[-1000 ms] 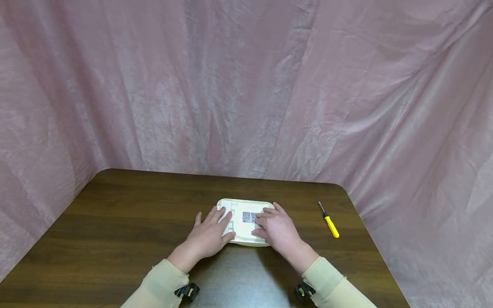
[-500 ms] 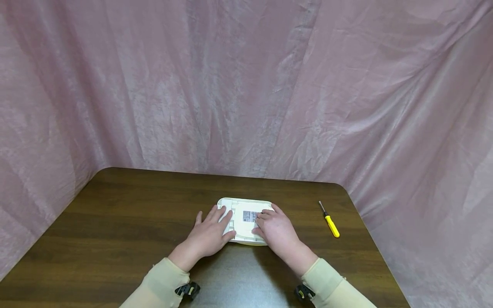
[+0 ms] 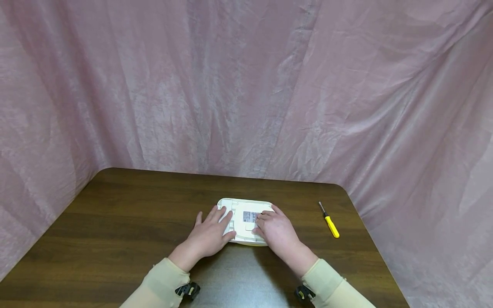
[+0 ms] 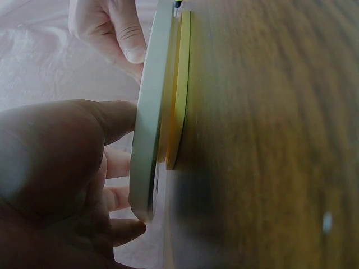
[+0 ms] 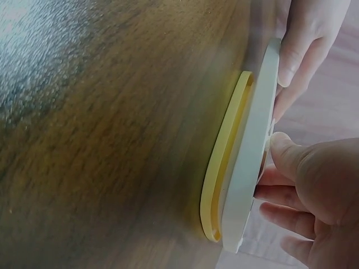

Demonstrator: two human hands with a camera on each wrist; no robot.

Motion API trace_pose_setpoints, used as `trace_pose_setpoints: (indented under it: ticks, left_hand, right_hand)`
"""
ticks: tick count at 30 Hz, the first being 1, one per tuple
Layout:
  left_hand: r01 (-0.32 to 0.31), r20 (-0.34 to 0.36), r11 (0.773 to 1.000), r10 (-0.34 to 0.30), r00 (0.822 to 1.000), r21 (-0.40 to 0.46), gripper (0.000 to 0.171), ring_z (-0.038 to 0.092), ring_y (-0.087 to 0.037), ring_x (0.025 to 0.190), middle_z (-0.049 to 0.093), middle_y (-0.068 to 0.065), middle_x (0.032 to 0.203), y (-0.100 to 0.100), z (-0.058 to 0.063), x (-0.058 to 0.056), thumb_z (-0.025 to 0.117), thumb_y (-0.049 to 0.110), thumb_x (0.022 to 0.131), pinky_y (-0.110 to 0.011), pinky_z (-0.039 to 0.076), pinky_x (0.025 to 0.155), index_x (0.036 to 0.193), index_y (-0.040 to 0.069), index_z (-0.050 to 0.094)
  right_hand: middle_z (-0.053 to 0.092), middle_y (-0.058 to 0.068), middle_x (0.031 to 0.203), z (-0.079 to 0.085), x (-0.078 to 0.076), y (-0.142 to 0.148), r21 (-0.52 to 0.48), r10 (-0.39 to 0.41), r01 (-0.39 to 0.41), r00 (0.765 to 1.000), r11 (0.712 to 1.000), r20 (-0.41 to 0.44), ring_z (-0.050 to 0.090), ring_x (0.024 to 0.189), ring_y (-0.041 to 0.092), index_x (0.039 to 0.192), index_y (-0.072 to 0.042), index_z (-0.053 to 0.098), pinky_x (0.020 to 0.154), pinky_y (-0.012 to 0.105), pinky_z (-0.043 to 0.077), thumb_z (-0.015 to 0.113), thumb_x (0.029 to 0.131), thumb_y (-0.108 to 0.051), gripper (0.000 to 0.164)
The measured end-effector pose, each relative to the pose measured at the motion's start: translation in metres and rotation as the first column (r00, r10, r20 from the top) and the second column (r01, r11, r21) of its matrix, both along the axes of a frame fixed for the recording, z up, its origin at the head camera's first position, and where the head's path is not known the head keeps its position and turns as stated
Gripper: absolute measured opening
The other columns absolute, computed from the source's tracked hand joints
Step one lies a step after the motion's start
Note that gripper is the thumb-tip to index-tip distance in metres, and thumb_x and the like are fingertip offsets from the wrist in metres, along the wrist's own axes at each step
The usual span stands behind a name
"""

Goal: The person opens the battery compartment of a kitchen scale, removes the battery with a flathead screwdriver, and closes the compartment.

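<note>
A flat white plastic device [image 3: 242, 205] with rounded corners lies on the table, its printed label [image 3: 249, 217] facing up. Under it a yellow rim [image 4: 180, 95] meets the tabletop. My left hand [image 3: 208, 235] lies spread over the left end, fingers straight, thumb at the near edge. My right hand [image 3: 278, 229] is over the right end with bent fingers. Between its thumb and fingertips a small white flap [image 3: 249, 228] shows beside the label. In the right wrist view, the right thumb [image 5: 286, 154] presses at a small pale edge on the device's upper face.
To the right, a screwdriver [image 3: 331, 225] with a yellow handle lies on the brown wooden table [image 3: 146, 214]. Pink curtains [image 3: 239, 85] hang behind the table and at its sides. Each wrist wears a small black camera, such as the left one [image 3: 188, 291].
My right hand has shifted slightly left on the device, and the small white flap has come into sight by its thumb. The left hand stays in place.
</note>
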State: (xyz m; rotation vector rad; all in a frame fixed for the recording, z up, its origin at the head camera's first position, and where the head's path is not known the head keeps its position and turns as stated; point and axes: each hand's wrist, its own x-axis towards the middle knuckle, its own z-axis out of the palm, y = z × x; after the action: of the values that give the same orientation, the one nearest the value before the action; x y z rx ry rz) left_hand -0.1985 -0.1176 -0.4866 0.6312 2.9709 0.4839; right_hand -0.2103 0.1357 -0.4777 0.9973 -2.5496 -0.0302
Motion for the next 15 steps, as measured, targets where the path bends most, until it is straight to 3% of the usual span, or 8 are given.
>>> trace_pose_setpoints:
  ticks: [7, 15]
  left_hand:
    - [-0.010, 0.007, 1.000, 0.010, 1.000, 0.005, 0.068, 0.024, -0.043, 0.165, 0.036, -0.018, 0.176, 0.0001, -0.0007, -0.0005, 0.059, 0.049, 0.114, -0.080, 0.019, 0.123, 0.168, 0.010, 0.047]
    - [-0.013, 0.012, 1.000, 0.013, 1.000, 0.007, 0.067, 0.024, -0.043, 0.166, 0.035, -0.018, 0.176, 0.0008, -0.0018, -0.0004, 0.060, 0.048, 0.114, -0.080, 0.019, 0.123, 0.168, 0.010, 0.047]
  right_hand:
    - [0.083, 0.002, 0.109, -0.0007, 0.0001, 0.0002, 0.002, -0.006, 0.006, 1.000, 1.000, -0.009, 0.075, 0.111, 0.024, 0.094, -0.013, 0.083, 0.116, 0.055, 0.049, 0.089, 0.092, -0.032, 0.021]
    - [0.083, 0.005, 0.112, 0.0002, 0.0010, -0.0003, -0.009, -0.001, 0.001, 1.000, 1.000, 0.003, 0.076, 0.111, 0.025, 0.083, -0.014, 0.077, 0.114, 0.056, 0.050, 0.089, 0.093, -0.029, 0.022]
